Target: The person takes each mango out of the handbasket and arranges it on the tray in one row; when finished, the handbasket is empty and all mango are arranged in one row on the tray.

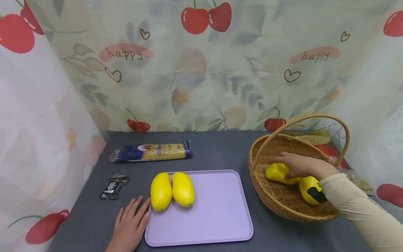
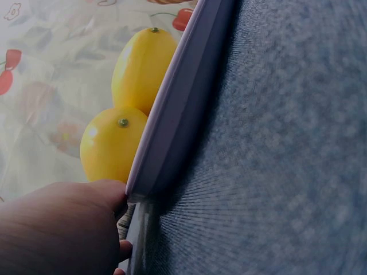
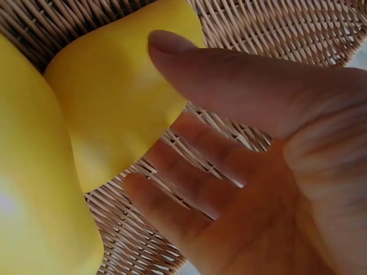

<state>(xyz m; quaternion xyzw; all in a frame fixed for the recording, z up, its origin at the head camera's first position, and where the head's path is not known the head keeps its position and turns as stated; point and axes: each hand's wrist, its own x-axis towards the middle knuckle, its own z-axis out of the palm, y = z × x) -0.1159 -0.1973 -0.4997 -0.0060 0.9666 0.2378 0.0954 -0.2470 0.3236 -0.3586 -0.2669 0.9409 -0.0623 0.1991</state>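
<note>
Two yellow mangoes (image 1: 161,191) (image 1: 183,189) lie side by side at the left end of a lilac tray (image 1: 220,210). My left hand (image 1: 130,224) rests on the table with fingers extended, its fingertips beside the tray's left edge; in the left wrist view the thumb (image 2: 109,193) touches the rim. My right hand (image 1: 303,166) reaches into a wicker basket (image 1: 267,196), over a yellow mango (image 1: 278,172). In the right wrist view the thumb lies over that mango (image 3: 114,97), the fingers spread along its other side, with a gap to the palm. Another mango (image 1: 308,185) lies beside it, partly hidden by a black shape.
A blue-and-yellow packet (image 1: 154,151) lies at the back left of the dark table (image 1: 220,150). A small black wrapped packet (image 1: 114,186) is left of the tray. The basket's arched handle (image 1: 315,116) rises over it, with red and tan packaging (image 1: 330,150) behind.
</note>
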